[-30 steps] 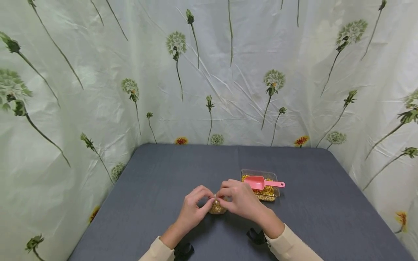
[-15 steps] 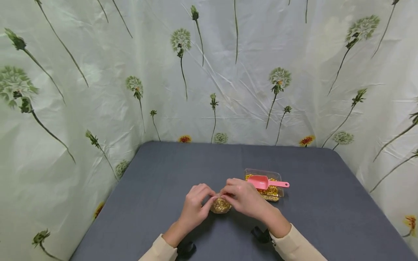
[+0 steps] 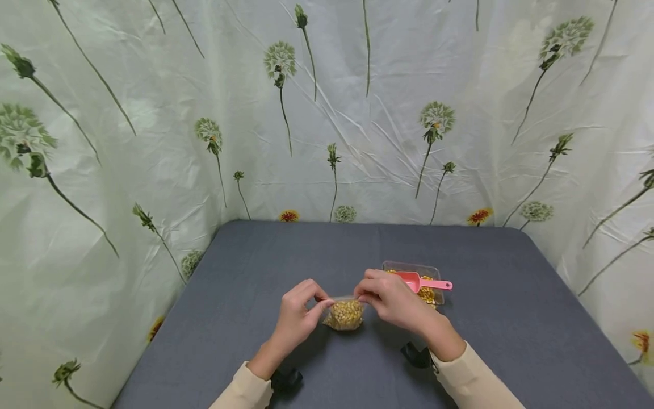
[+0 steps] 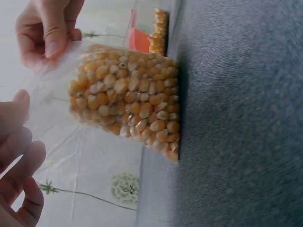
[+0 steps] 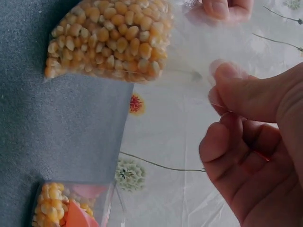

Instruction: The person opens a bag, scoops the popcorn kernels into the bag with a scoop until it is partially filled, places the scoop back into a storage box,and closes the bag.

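Note:
A clear plastic bag [image 3: 346, 316] full of yellow corn kernels stands upright on the table between the two hands. My left hand [image 3: 298, 311] pinches one upper corner of the bag between thumb and fingers. At the opposite upper corner, my right hand [image 3: 392, 299] pinches the film the same way. Both wrist views show the kernels [image 4: 128, 94] filling the lower part, with the clear film above them stretched between the hands. In the right wrist view, the bag [image 5: 111, 40] rests its base on the cloth.
Behind the right hand stands a clear rectangular container [image 3: 409, 264] with more corn kernels. A pink scoop [image 3: 429, 283] lies across it, partly hidden by the hand. Grey cloth covers the table [image 3: 286, 255], and a flower-printed curtain [image 3: 235, 113] hangs around it.
The hands have moved apart, spreading the bag's top edge flat between them. The bag, earlier bunched and mostly covered by the fingers, now shows more fully. The head view has shifted slightly.

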`<state>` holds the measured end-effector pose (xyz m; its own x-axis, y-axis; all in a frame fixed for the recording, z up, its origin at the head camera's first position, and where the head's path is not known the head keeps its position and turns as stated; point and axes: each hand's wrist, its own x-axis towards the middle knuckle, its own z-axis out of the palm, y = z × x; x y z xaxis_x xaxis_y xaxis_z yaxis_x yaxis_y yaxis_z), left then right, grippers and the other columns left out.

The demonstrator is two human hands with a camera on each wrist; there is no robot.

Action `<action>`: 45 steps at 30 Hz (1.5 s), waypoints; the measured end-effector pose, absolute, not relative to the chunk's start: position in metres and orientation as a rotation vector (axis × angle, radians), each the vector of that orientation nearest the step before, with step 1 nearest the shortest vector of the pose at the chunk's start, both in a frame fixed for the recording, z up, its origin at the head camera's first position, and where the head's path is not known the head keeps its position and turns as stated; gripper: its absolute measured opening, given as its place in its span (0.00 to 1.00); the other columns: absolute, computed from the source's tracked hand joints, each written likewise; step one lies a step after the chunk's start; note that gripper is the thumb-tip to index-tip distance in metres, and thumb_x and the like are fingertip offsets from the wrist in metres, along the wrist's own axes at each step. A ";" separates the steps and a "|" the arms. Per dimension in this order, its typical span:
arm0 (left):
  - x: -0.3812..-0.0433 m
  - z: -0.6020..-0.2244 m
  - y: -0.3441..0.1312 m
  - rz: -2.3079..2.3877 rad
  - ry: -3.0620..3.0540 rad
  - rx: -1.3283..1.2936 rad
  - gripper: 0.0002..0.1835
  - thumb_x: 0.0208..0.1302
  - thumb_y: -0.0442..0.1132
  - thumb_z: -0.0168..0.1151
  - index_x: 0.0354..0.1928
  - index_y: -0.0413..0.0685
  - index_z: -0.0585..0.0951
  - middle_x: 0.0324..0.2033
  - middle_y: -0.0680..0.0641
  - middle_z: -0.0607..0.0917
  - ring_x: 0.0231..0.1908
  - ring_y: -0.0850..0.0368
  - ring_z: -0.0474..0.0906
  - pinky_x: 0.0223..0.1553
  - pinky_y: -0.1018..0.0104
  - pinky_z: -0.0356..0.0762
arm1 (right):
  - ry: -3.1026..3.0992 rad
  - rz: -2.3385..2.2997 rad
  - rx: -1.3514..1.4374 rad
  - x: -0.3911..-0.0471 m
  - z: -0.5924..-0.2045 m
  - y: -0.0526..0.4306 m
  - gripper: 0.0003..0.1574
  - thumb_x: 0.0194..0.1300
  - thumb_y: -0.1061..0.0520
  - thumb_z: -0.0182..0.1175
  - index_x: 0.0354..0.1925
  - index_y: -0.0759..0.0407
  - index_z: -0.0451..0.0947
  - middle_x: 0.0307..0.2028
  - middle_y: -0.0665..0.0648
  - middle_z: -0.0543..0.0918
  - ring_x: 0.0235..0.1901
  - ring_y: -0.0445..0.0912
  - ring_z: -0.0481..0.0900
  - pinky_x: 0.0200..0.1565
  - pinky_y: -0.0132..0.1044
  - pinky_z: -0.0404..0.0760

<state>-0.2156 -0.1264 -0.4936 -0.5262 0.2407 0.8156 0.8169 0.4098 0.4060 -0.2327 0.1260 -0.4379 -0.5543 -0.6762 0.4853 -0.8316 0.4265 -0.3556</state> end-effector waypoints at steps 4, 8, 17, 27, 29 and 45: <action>-0.211 -0.495 -0.129 -1.158 -2.092 -0.839 0.11 0.58 0.39 0.75 0.28 0.58 0.79 0.28 0.62 0.79 0.26 0.65 0.72 0.27 0.61 0.70 | -2.444 0.840 1.295 -0.230 -0.439 0.128 0.08 0.60 0.65 0.71 0.36 0.52 0.85 0.30 0.43 0.74 0.28 0.34 0.70 0.31 0.29 0.74; -0.209 -0.495 -0.128 -1.183 -2.166 -0.823 0.10 0.61 0.40 0.73 0.29 0.59 0.80 0.29 0.63 0.79 0.27 0.69 0.72 0.28 0.57 0.73 | -2.439 0.856 1.256 -0.228 -0.443 0.131 0.09 0.59 0.65 0.72 0.34 0.52 0.85 0.30 0.43 0.75 0.28 0.34 0.71 0.31 0.30 0.74; -0.229 -0.470 -0.131 -1.154 -2.191 -0.819 0.05 0.64 0.36 0.70 0.33 0.54 0.83 0.31 0.61 0.80 0.30 0.67 0.74 0.29 0.62 0.73 | -2.371 0.879 1.149 -0.254 -0.432 0.124 0.06 0.60 0.64 0.72 0.34 0.54 0.87 0.28 0.42 0.73 0.26 0.35 0.68 0.28 0.31 0.72; -0.273 -0.444 -0.144 -1.074 -2.202 -0.712 0.05 0.63 0.36 0.71 0.33 0.55 0.85 0.30 0.60 0.81 0.30 0.66 0.76 0.32 0.57 0.76 | -2.401 0.896 1.024 -0.292 -0.417 0.106 0.03 0.62 0.60 0.71 0.35 0.53 0.88 0.28 0.43 0.75 0.26 0.35 0.71 0.29 0.33 0.74; -0.282 -0.442 -0.145 -1.076 -2.205 -0.705 0.04 0.63 0.36 0.71 0.33 0.54 0.86 0.31 0.59 0.81 0.31 0.65 0.77 0.34 0.55 0.77 | -2.417 0.906 0.980 -0.299 -0.415 0.104 0.01 0.62 0.58 0.71 0.35 0.54 0.88 0.28 0.43 0.75 0.25 0.35 0.72 0.30 0.34 0.74; -0.313 -0.458 -0.148 -1.041 -2.362 -0.614 0.02 0.64 0.39 0.71 0.34 0.51 0.87 0.31 0.58 0.82 0.30 0.64 0.77 0.35 0.57 0.76 | -2.599 0.862 0.868 -0.330 -0.432 0.097 0.03 0.64 0.57 0.70 0.37 0.53 0.88 0.30 0.44 0.79 0.28 0.37 0.76 0.33 0.36 0.77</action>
<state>-0.3132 -0.1480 -0.4580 -0.7826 0.2037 0.5883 0.5717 0.6092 0.5496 -0.3302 0.0969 -0.4317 -0.7849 -0.4571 0.4183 -0.6165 0.6439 -0.4530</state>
